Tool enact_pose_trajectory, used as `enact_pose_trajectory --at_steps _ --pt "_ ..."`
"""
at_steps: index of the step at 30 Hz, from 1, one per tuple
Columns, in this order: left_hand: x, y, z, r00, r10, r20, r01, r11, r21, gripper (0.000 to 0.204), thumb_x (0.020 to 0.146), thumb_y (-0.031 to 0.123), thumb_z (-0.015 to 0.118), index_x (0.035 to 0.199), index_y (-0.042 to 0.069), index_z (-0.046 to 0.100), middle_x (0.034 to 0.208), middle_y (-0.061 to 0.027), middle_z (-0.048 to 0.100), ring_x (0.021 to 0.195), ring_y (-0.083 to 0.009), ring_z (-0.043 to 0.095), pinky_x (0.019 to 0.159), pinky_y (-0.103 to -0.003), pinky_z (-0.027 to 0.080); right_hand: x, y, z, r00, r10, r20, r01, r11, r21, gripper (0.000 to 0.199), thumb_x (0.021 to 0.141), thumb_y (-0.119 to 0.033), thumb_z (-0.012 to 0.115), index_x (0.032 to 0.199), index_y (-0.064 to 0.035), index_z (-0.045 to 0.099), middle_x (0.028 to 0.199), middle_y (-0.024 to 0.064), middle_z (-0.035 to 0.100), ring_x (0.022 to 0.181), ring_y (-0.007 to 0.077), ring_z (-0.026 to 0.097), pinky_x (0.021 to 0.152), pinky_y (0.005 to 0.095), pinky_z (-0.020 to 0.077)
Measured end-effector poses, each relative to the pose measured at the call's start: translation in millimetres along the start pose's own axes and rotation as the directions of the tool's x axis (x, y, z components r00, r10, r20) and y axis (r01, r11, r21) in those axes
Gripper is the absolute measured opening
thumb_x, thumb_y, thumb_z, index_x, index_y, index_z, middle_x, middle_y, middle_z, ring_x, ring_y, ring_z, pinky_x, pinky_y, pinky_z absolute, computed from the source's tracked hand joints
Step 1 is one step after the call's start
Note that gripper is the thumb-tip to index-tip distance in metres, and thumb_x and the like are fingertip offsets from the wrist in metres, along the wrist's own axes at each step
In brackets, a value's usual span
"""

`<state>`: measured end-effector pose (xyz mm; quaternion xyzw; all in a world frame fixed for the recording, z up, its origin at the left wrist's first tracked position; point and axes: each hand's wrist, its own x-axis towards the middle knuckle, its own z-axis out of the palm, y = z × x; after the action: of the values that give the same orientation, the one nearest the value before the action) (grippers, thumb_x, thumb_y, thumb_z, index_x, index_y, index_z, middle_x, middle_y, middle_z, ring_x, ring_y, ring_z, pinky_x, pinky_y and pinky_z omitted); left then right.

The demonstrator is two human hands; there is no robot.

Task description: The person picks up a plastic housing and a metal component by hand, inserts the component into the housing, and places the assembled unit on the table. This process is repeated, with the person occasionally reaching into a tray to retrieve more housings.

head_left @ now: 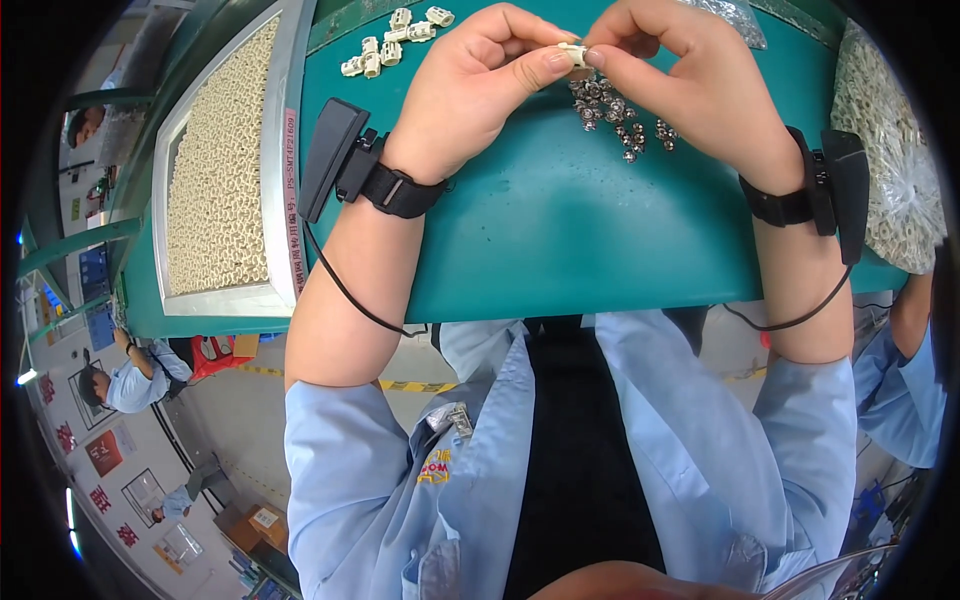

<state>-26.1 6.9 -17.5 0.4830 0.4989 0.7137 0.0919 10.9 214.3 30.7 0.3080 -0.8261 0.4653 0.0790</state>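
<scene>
Both hands meet over the far part of the green table. Between thumb and fingers, my left hand pinches a small cream plastic part. My right hand closes on the same part from the other side, its fingertips hiding some of it. Just below the hands lies a loose pile of small shiny metal pieces. Several similar cream parts are grouped beyond my left hand. Whether a metal piece sits inside the held part I cannot tell.
At left, a metal-framed tray holds a mass of small cream pieces. A clear plastic bag full of pale parts stands at right; another clear bag lies at the far edge. A co-worker's sleeve shows at right.
</scene>
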Motion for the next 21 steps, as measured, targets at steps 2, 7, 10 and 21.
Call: enact_pose_trajectory --at_steps 2,7,10,21 --pt "-4.4 15.0 11.6 0.904 -0.344 -0.253 0.332 0.939 -0.089 0.01 0.09 0.001 0.059 0.099 0.001 0.054 0.098 -0.0068 0.064 0.09 -0.0107 0.061 0.083 -0.023 0.049 1.9 -5.3 -1.4 1.0 0.024 -0.008 -0.024 0.998 -0.05 0.009 0.084 -0.008 0.065 0.085 -0.0001 0.061 0.071 0.0007 0.062 0.062 0.0054 0.053 0.054 0.022 0.0423" --pt "-0.4 2.9 3.0 0.998 -0.065 -0.006 0.063 0.99 -0.124 0.01 0.09 0.0 0.059 0.099 0.001 0.055 0.097 -0.007 0.064 0.09 -0.0111 0.061 0.082 -0.023 0.05 5.6 -6.0 -7.8 0.937 0.289 0.197 -0.337 0.897 0.287 0.009 0.085 -0.008 0.066 0.086 -0.0007 0.061 0.072 -0.0002 0.061 0.062 0.0047 0.052 0.054 0.0211 0.0418" --pt "-5.2 -4.8 -7.2 0.999 -0.004 0.038 0.005 0.999 -0.041 0.01 0.09 -0.001 0.059 0.098 0.001 0.055 0.097 -0.0073 0.064 0.09 -0.0113 0.061 0.082 -0.023 0.05 8.0 -6.3 -8.9 0.867 0.356 0.347 -0.49 0.734 0.471 0.009 0.086 -0.009 0.066 0.087 -0.0013 0.061 0.073 -0.0009 0.061 0.063 0.0039 0.052 0.055 0.0198 0.0416" --pt "-7.2 -7.3 -8.8 0.997 0.032 0.064 -0.034 0.999 0.041 0.01 0.09 -0.001 0.059 0.097 0.001 0.054 0.098 -0.0073 0.065 0.09 -0.0114 0.061 0.083 -0.023 0.049 5.6 -1.2 -4.0 0.884 0.323 0.338 -0.461 0.726 0.511 0.009 0.086 -0.007 0.067 0.088 -0.0016 0.059 0.077 -0.0004 0.063 0.065 0.0032 0.052 0.057 0.018 0.0418"
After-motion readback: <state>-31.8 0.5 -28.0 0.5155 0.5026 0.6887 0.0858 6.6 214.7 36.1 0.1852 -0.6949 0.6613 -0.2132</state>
